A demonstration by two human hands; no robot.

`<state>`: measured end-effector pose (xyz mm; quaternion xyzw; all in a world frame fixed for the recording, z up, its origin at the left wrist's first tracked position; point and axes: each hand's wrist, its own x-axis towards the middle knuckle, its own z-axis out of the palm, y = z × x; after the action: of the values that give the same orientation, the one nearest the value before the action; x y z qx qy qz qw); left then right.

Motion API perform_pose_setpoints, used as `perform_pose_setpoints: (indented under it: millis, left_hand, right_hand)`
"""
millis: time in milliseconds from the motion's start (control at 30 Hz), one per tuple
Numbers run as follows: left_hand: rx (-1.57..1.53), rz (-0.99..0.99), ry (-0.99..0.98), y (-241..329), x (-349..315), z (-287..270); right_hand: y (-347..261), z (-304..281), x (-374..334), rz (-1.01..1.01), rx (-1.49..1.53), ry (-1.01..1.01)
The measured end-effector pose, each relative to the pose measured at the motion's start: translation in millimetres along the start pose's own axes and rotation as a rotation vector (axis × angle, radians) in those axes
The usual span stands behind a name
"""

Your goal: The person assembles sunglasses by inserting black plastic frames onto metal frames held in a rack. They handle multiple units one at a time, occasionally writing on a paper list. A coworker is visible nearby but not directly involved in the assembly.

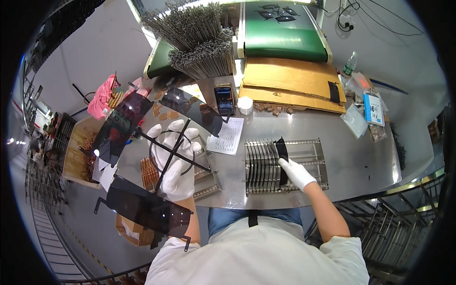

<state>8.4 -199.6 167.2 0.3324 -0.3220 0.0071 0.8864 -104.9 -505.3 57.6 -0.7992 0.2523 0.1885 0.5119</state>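
My left hand [175, 164], in a white glove, holds a black wire frame [167, 156] shaped like a cross with a ring around its middle. The fingers curl around the ring and bars from behind. Three dark curved lens panels hang on its arms: one at the left [122, 124], one at the upper right [195, 113], one below [147, 205]. My right hand [297, 174], also gloved, pinches a dark lens [282, 151] that stands upright in a metal slotted rack [311, 164]. A row of dark curved lenses [260, 166] fills the rack's left half.
Behind the rack lie flat cardboard sheets [289, 83], a phone [224, 99] and a written sheet [228, 137]. Bundled metal hooks [202, 47] stand beside a green conveyor belt [285, 40]. Another metal rack [205, 178] is partly hidden by my left hand. A plastic bottle [350, 64] stands at far right.
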Motion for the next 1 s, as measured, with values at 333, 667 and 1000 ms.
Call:
perform_pose_setpoints:
  millis: [333,667,1000]
  left_hand:
    - [0.136,-0.564,0.084,-13.3,-18.9,56.4]
    - [-0.540,-0.413,-0.129,0.7,-14.4,-3.6]
    - [-0.312,-0.451,-0.088,-6.6,-17.8,-18.9]
  right_hand:
    - [-85.4,0.5,-64.5,-1.045,-0.572,0.700]
    - [-39.6,-18.9,-45.0,-0.358,0.662,0.034]
    - [15.6,3.5,12.6,0.006,0.256,-0.008]
